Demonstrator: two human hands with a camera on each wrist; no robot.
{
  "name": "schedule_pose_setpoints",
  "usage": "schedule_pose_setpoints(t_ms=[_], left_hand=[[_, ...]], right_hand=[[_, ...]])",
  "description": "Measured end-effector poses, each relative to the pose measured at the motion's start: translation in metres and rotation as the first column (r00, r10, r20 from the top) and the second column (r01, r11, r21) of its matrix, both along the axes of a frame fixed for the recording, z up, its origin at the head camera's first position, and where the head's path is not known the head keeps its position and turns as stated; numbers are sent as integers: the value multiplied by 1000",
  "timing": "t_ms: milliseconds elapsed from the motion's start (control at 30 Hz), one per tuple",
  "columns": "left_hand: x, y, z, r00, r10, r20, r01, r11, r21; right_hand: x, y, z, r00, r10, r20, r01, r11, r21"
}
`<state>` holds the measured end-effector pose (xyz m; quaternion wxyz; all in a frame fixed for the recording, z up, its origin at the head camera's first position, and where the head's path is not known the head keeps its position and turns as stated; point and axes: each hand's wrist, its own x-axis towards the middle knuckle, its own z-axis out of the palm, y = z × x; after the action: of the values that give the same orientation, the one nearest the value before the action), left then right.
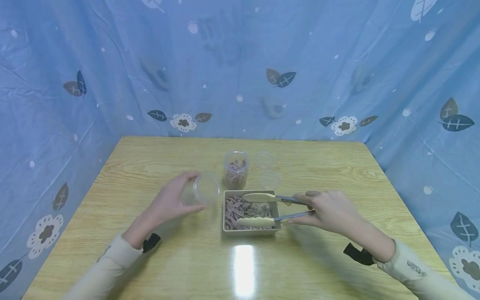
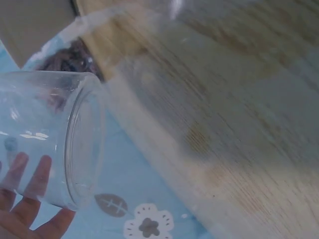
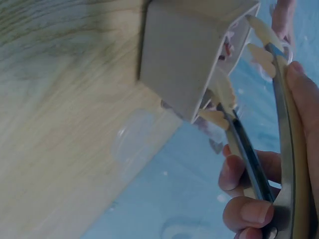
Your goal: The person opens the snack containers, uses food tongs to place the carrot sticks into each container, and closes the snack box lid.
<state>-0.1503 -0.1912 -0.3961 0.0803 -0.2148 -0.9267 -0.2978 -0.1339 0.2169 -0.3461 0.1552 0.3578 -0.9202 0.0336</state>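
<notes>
Left hand [image 1: 174,198]: grips clear jar [image 1: 207,189], tilted, left of box [image 1: 251,233] | Right hand [image 1: 331,210]: grips tongs [image 1: 258,198], tips spread at box's mouth | Box: brownish strips [image 1: 234,209] inside, around table's [image 1: 180,258] middle | Filled jar [image 1: 235,177]: upright, between box and far edge | Clear lids [image 1: 269,180]: right of filled jar

My sleeves [image 1: 99,273] are pale cream; dark lettering [image 1: 416,268] marks the right one, and a black piece [image 1: 358,254] shows beside each cuff [image 1: 128,249].

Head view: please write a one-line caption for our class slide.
Left hand holds a clear jar; right hand holds spread tongs at a box of brownish pieces.
</notes>
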Motion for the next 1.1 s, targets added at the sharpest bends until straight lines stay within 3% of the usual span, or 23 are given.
schedule_pose_setpoints(t_ms=[233,467,833,1100], left_hand=[[4,2,-3,997,-59,-58,55,997,-61],[6,4,-6,991,-89,-95,81,993,-88],[10,8,-9,992,-101,-75,94,991,-93],[11,10,-11,994,-101,-34,99,994,-55]], right_hand=[[-4,-12,8,999,38,-2,-38,998,50],[-5,-18,18,999,16,44,-20,994,105],[-2,-40,34,995,-36,93,17,980,196],[2,-49,30,999,-12,38,3,974,225]])
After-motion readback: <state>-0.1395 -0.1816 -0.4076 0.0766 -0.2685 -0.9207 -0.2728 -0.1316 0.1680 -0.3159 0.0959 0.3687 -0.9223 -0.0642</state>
